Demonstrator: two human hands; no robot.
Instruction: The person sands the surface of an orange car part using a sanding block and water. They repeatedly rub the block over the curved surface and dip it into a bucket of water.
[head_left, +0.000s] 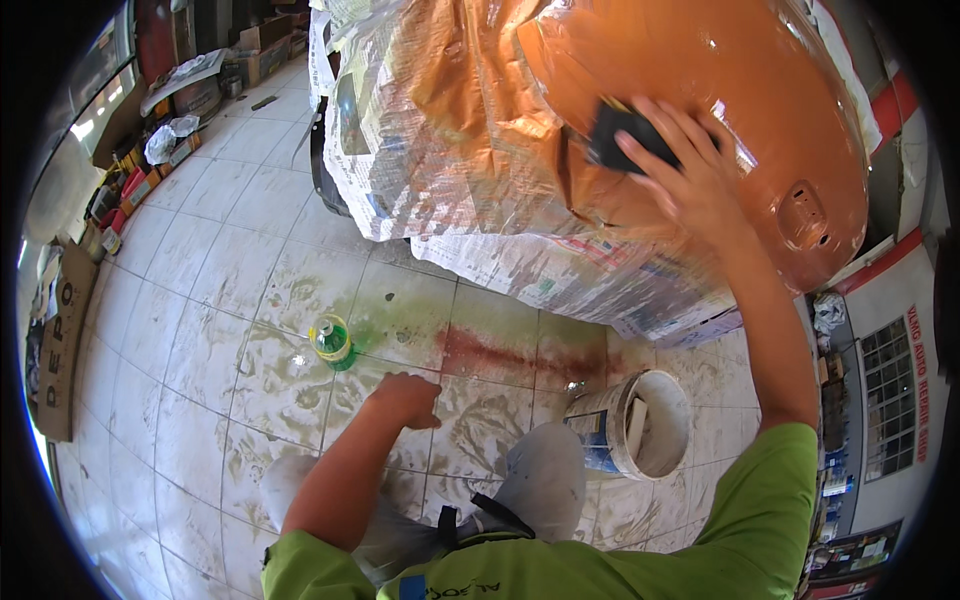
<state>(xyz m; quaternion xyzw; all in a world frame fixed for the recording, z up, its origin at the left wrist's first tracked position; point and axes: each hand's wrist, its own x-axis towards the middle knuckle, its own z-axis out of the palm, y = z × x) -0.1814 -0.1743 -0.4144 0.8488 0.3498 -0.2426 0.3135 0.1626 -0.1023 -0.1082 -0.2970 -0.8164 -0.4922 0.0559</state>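
Seen from above, a person in a green short-sleeved shirt faces a glossy, curved orange body panel (790,100). The right hand (685,165) reaches up and grips a flat black rectangular block (613,138), thumb and fingers spread over it, at the panel's left part, near the edge of crumpled, orange-smeared newspaper and plastic sheeting (400,170). The left hand (405,400) hangs above the floor, back upward and fingers curled; I cannot tell whether it is fully closed. Near it, on grimy pale floor tiles (265,250), stands a clear plastic bottle of green liquid (332,343). A reddish stain (490,355) spreads across the tiles. Right of the person's knees, a white bucket with a blue label (597,425) holds a pale, narrow piece (635,428).
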